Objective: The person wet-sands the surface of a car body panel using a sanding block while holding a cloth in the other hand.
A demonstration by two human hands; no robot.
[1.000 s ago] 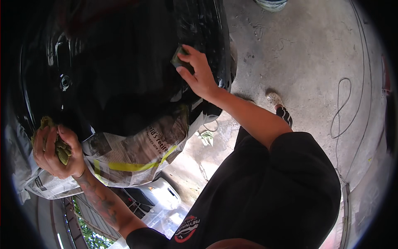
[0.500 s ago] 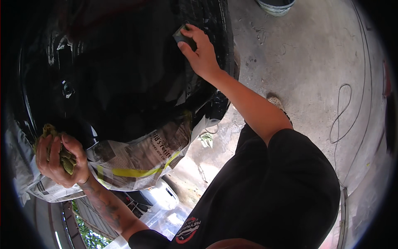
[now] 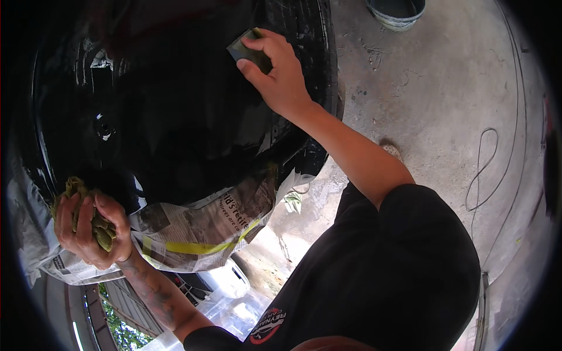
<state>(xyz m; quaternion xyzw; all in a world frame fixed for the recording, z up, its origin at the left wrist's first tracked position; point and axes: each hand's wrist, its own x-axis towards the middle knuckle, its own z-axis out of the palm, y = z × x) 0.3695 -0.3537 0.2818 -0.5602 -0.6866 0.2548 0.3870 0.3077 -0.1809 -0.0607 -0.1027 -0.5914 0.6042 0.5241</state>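
My right hand (image 3: 280,76) is stretched out w/ the arm almost straight, and it presses a small dark pad with a yellow-green edge (image 3: 249,50) flat on the black glossy panel (image 3: 175,117). The fingers lie over the pad and the thumb is at its lower side, so the hand is closed on it. The pad sits near the upper right edge of the panel, just beside the ribbed black part there.

My left hand (image 3: 91,225) is down at the lower left, made into a fist around a crumpled olive-green rag (image 3: 102,231). The rag touches the low border of the panel, next to the masking.

The panel surface is very shiny; it reflects light in white spots and has a small round hole on the left side. Under it, newspaper (image 3: 205,225) is fixed w/ a strip of yellow tape (image 3: 187,248) and hangs down as a cover.

The floor (image 3: 433,99) is grey concrete, rough and stained. A thin cable (image 3: 486,169) makes a loop on it at the right, and a round bucket (image 3: 397,11) stands at the top edge, only partly in view. At bottom left I see some green leaves and a white car, prob. reflected or behind; I cannot tell which.
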